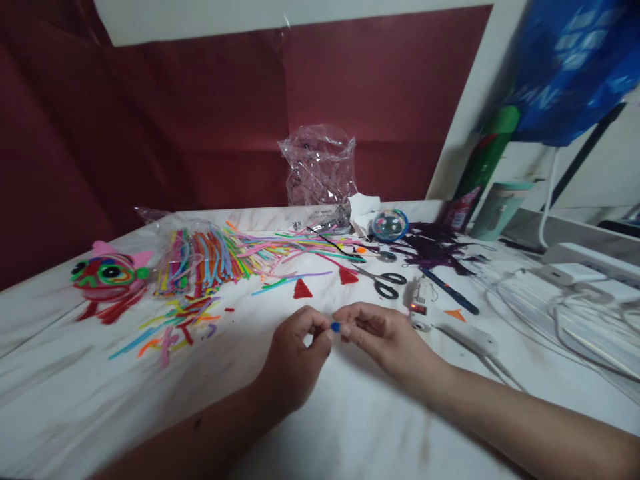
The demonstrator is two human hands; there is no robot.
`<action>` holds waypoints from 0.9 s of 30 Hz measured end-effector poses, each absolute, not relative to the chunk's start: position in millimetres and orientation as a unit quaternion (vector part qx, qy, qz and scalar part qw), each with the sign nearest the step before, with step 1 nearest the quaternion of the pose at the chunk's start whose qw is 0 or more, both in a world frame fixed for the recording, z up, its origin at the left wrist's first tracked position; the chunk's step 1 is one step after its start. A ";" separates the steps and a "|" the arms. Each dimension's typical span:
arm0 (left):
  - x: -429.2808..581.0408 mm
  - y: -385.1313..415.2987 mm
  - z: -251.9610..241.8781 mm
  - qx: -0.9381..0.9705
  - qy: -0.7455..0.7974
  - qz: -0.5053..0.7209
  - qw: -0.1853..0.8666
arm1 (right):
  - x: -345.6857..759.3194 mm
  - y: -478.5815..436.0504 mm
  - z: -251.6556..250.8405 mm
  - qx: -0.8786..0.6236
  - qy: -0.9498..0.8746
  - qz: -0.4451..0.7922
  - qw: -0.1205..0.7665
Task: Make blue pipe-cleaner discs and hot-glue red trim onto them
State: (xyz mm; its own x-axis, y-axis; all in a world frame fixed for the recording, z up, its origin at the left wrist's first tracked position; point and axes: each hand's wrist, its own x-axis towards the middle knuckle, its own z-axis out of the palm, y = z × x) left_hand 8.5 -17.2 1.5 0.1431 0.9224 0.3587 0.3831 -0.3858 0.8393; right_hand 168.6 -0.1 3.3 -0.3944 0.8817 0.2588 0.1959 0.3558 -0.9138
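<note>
L hand [296, 350] & R hand [383, 333] tip-to-tip, both pinching sm. blue bit [335, 327] (forearms [200, 430] angled inward).

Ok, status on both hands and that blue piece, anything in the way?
Left fingers and right fingers pinching small blue piece. Scissors and red triangles lying beyond, touching neither.

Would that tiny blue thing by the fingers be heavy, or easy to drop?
Probably not heavy: the blue piece looks about fingertip-sized, so it's likely light. It might drop easily, since so little shows between the left hand and right hand. I can't tell if it's squishy.
</note>
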 end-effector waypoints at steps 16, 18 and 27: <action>8.1 -14.8 -3.4 0.735 0.507 0.398 0.212 | 169.3 -0.9 -0.8 -0.390 -0.772 0.304 0.398; 5.7 -13.8 -5.6 0.770 0.485 0.382 0.163 | 172.9 1.1 1.5 -0.367 -0.821 0.243 0.364; 3.9 -15.3 -9.0 0.850 0.431 0.292 0.076 | 176.1 0.5 0.3 -0.291 -0.912 0.088 0.277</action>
